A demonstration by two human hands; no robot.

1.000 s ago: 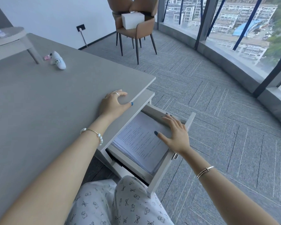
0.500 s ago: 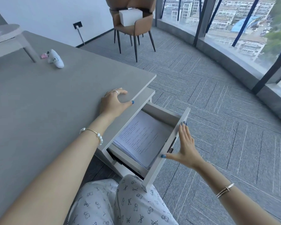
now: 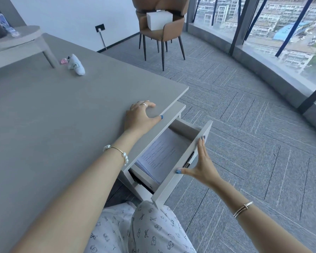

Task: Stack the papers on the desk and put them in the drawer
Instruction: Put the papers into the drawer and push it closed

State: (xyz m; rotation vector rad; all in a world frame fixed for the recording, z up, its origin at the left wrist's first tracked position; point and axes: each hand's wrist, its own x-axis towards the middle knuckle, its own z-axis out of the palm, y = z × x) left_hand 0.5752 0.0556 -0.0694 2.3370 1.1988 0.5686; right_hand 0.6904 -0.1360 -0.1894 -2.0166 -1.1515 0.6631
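A stack of printed papers (image 3: 160, 157) lies flat inside the white drawer (image 3: 182, 165), which stands partly pulled out from under the right edge of the grey desk (image 3: 62, 125). My right hand (image 3: 202, 164) is pressed flat against the outside of the drawer front, fingers spread, holding nothing. My left hand (image 3: 140, 116) rests palm down on the desk top near its corner, fingers apart, thumb at the edge. The desk edge hides the inner part of the papers.
A small white toy (image 3: 76, 65) with a pink bit lies far back on the desk beside a raised grey shelf (image 3: 16, 44). A brown chair (image 3: 161, 28) carrying a white box (image 3: 159, 20) stands on the carpet. Glass wall curves along the right. My patterned trousers sit below the drawer.
My right hand left the papers inside the drawer and moved to the outside of the drawer front. The drawer has slid a little way in. My left hand stayed put.
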